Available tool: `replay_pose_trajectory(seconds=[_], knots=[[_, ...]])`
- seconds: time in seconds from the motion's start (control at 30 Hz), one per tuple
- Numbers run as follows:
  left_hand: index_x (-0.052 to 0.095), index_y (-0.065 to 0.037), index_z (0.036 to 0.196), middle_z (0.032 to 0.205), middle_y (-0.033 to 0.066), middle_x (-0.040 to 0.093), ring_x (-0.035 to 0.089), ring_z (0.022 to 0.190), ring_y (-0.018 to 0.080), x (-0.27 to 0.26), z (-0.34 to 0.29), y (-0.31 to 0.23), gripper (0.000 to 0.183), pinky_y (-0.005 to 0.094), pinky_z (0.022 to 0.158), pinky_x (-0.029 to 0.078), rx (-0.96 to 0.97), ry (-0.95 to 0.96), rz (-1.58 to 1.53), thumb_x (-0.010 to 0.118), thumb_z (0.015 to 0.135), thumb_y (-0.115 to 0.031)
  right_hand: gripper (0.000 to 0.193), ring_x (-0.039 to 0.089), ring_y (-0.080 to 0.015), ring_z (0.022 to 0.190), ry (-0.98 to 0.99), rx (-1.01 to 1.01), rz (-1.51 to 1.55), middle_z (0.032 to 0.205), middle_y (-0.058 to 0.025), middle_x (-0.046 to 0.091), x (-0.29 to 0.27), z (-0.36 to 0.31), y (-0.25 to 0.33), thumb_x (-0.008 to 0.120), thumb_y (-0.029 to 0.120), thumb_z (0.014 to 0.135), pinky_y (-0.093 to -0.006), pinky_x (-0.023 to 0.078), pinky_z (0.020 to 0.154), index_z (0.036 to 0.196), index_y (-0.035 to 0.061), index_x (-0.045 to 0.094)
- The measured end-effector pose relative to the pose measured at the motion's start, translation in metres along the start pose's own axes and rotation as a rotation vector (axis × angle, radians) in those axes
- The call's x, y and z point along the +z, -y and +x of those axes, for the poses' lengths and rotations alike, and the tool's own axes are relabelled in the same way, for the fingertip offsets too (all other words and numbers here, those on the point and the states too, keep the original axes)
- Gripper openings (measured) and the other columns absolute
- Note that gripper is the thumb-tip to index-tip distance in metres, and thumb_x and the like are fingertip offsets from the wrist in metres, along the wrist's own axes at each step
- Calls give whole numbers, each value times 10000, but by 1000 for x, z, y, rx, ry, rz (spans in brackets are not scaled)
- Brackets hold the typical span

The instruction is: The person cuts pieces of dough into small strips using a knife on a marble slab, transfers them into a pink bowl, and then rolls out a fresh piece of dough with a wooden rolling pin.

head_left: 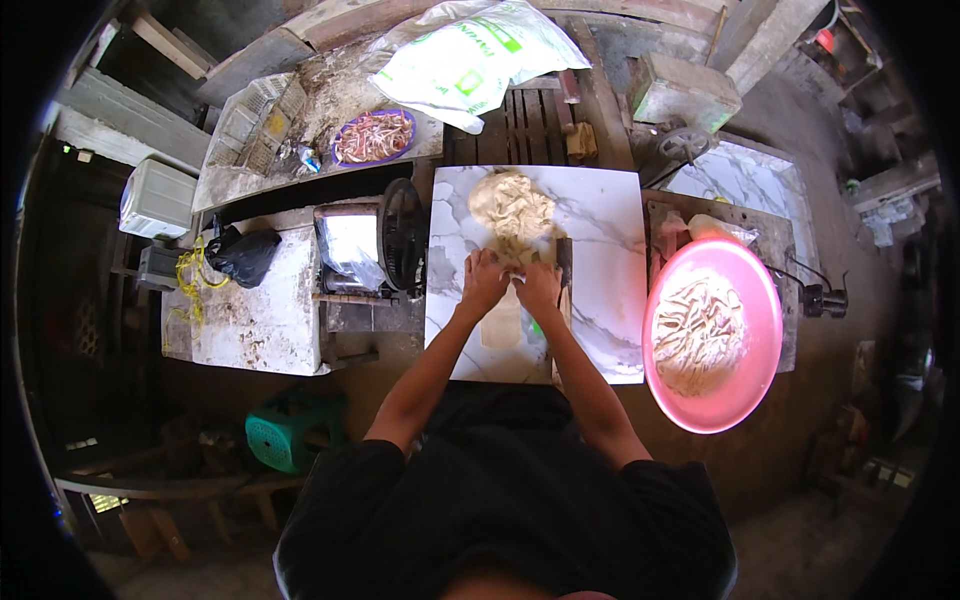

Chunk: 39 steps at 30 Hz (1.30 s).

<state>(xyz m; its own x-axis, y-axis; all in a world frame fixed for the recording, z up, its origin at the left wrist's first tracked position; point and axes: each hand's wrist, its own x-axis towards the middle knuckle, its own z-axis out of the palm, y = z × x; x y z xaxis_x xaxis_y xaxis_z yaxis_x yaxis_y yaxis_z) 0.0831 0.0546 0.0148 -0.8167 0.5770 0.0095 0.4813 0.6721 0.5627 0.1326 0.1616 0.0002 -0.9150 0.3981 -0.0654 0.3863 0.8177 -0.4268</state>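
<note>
On a white marbled tabletop, my left hand and my right hand work close together, fingers bent and thumbs nearly meeting. Both are closed on a pale bit of dough, mostly hidden under the fingers. A flat, pale sheet of dough lies between my wrists. Just beyond my fingertips rests a crumpled heap of dough strips. A narrow dark strip, whose kind I cannot make out, lies along the right side of my right hand.
At the right, a pink basin holds many floured dough strips. A machine with a black wheel stands left of the tabletop. Farther off are a purple-rimmed tray of reddish-white strips and a white sack. A green stool stands lower left.
</note>
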Motion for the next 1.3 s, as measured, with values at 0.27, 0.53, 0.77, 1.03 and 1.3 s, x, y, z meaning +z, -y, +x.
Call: replay_pose_trajectory(seconds=[0.27,0.53,0.77,1.03,1.3], knots=[[626,-165,785,928,37,482,400,971,240,-3,10,45,112,380,816,322,161,-9,47,626,674,-169,84,534,-228,825,80,75,37,748,-51,596,19,8,23,612,189,677,-367,350,770,750,168,646],[582,-117,763,896,38,515,431,953,233,-12,1,46,77,371,783,347,228,-55,-16,604,690,-126,73,524,-252,830,25,-57,191,765,-55,585,19,4,18,594,201,692,-387,351,775,717,142,629],[548,-73,821,916,65,548,506,885,257,-16,-9,38,108,373,767,386,173,-35,-188,582,722,-101,70,520,-248,828,17,-194,218,741,-62,580,14,3,13,585,150,707,-397,358,745,755,109,616],[550,-22,967,905,91,596,570,853,183,-11,-21,32,232,276,744,440,171,-30,-729,601,742,-45,146,560,-280,707,-20,-320,632,782,-125,591,-9,-16,6,587,57,724,-315,448,624,866,21,574],[600,2,891,852,70,619,576,790,116,-24,-34,19,148,243,725,442,5,75,-808,598,748,-33,156,562,-168,677,14,-280,792,784,-104,591,-27,-29,10,590,53,751,-263,443,610,895,-1,563]])
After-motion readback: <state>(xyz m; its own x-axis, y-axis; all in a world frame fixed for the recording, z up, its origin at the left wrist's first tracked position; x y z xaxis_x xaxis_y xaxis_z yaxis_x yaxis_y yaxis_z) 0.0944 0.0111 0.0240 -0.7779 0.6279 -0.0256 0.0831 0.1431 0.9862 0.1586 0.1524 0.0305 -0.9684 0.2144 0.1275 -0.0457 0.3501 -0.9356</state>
